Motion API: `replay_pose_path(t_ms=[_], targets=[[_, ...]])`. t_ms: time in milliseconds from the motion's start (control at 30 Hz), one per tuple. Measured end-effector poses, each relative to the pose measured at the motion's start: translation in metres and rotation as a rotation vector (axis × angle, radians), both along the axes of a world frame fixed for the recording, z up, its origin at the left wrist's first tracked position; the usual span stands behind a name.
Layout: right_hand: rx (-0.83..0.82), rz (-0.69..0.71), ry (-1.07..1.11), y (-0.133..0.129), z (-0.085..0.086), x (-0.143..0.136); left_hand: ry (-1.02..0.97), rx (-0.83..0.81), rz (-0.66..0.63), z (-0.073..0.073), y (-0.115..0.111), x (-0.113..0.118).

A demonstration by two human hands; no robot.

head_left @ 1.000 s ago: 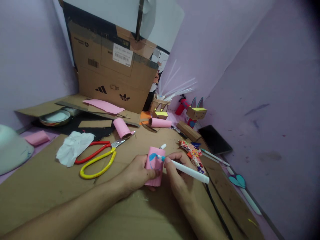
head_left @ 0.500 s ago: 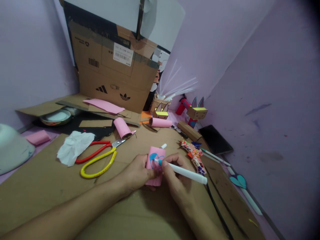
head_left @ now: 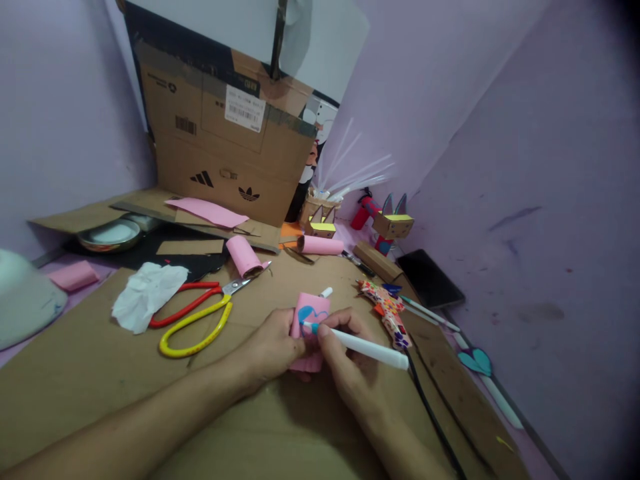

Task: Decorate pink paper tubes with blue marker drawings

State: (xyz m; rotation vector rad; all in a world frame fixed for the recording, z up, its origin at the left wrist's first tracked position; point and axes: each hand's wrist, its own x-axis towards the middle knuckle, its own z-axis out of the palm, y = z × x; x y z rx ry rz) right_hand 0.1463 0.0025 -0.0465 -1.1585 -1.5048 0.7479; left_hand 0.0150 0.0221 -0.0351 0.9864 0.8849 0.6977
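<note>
My left hand (head_left: 277,343) holds a small pink roll (head_left: 311,305) upright above the cardboard sheet (head_left: 240,427), thumb on its front. A blue heart outline, partly coloured in on its left side, shows on the roll. My right hand (head_left: 345,347) grips a white marker (head_left: 373,348) with a blue collar, its tip touching the roll at the heart's left part. A white cap end (head_left: 326,292) sticks out behind the roll's top. Left of my hands lie scissors (head_left: 227,293) with one red and one yellow handle, beside a crumpled white tissue (head_left: 147,297).
More pink rolls (head_left: 244,256) lie toward the back. A large cardboard box (head_left: 230,140) stands behind them. On the right are a patterned cutout (head_left: 387,307), a black tablet (head_left: 431,279) and a black cable (head_left: 433,413). A white bowl (head_left: 27,300) sits at the left edge.
The marker tip has moved slightly down and left on the roll, my right hand with it. More blue shows along the heart's left edge. The view has shifted very slightly.
</note>
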Motion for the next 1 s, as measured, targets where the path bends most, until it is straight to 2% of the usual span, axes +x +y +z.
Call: replay_pose_path(t_ms=[367,733,1000], targets=[[0.068,-0.122,-0.002,0.0071,0.0062,0.0039,0.044,0.011,0.047,0.0019,0.0006,0.0002],[0.07,-0.146,0.019,0.0088,0.0016,0.0053,0.064,0.023,0.044,0.0013,-0.0003,-0.0001],[0.072,-0.129,0.007,0.008,0.0063,0.0054,0.059,0.009,0.056,0.0027,0.0007,0.0007]])
